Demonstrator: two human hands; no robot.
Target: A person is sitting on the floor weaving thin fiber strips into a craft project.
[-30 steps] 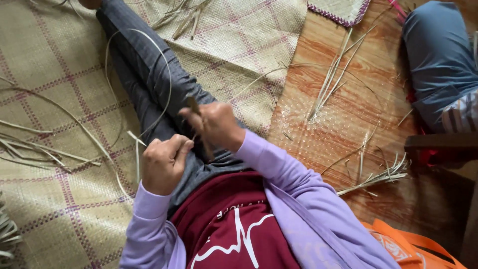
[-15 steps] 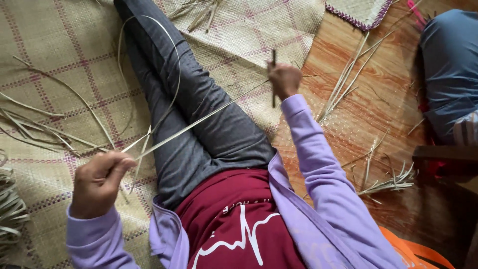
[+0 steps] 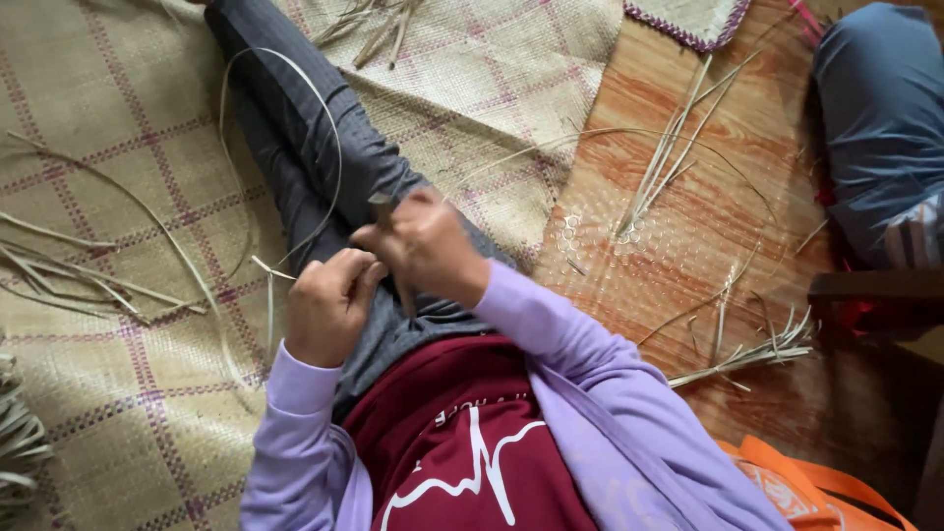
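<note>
I sit on a woven mat [image 3: 118, 147] with my legs in grey trousers [image 3: 315, 167] stretched out. My left hand [image 3: 329, 305] and my right hand [image 3: 423, 246] are close together over my lap. The right hand grips a small dark knife [image 3: 382, 205] with its blade pointing up. The left hand pinches a thin pale reed strip [image 3: 270, 285] right beside the blade. Long curved strips [image 3: 324, 118] loop over my legs and trail off to the left and to the right across the floor.
Loose reed strips [image 3: 69, 265] lie on the mat at left, with a bundle [image 3: 20, 442] at the lower left edge. More strips [image 3: 669, 157] lie on the orange patterned floor at right. Another person in blue [image 3: 875, 108] sits at the top right. An orange bag [image 3: 806, 482] lies at the lower right.
My hands had drawn far apart, pulling a strip taut between them; now both have come back together over my lap, knife against the strip.
</note>
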